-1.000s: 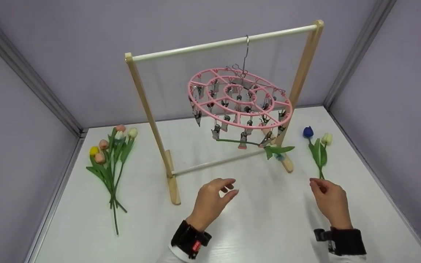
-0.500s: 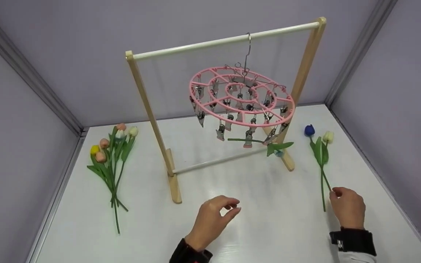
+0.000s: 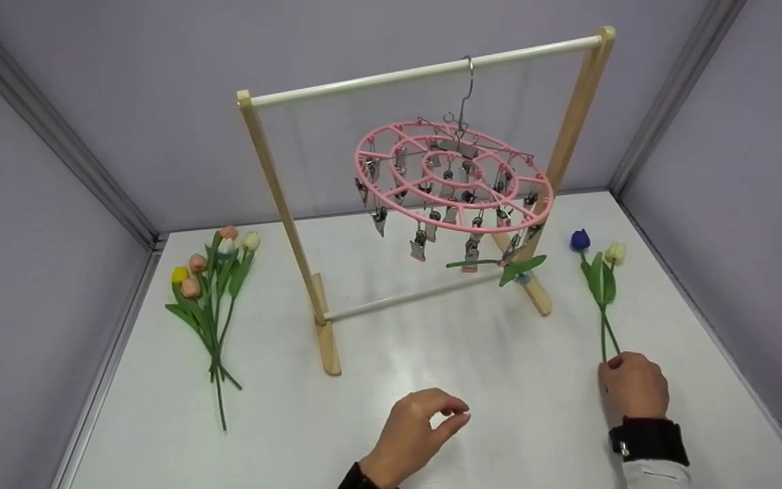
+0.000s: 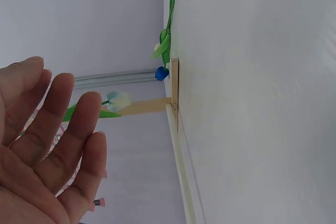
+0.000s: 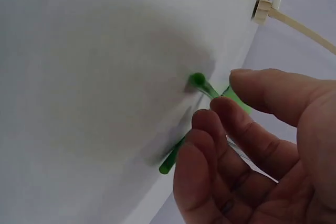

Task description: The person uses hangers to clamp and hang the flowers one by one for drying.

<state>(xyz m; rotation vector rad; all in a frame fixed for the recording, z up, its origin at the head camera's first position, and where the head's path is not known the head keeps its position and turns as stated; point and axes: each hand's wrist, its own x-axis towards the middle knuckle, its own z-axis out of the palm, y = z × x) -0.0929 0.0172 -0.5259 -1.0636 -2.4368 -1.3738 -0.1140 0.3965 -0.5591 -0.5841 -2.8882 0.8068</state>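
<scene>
At the right of the white table [image 3: 499,451], within its right edge, the right hand [image 3: 635,385] is at the stems of the blue tulip [image 3: 580,240] and cream tulip [image 3: 615,253], thumb and fingers parted; contact is unclear. Near middle, the left hand [image 3: 413,435] hovers relaxed, holding nothing, with room before the wooden rack [image 3: 425,72].

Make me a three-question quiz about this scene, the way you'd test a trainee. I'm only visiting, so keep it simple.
1. Multiple choice: what does the pink clip hanger hang from?
a) a hook in the wall
b) the white top bar
c) one of the person's hands

2. True or false: the left hand holds nothing.

3. Short answer: which hand is nearer the blue tulip and the cream tulip?

Key: 1 b; 2 true; 3 the right hand.
</scene>
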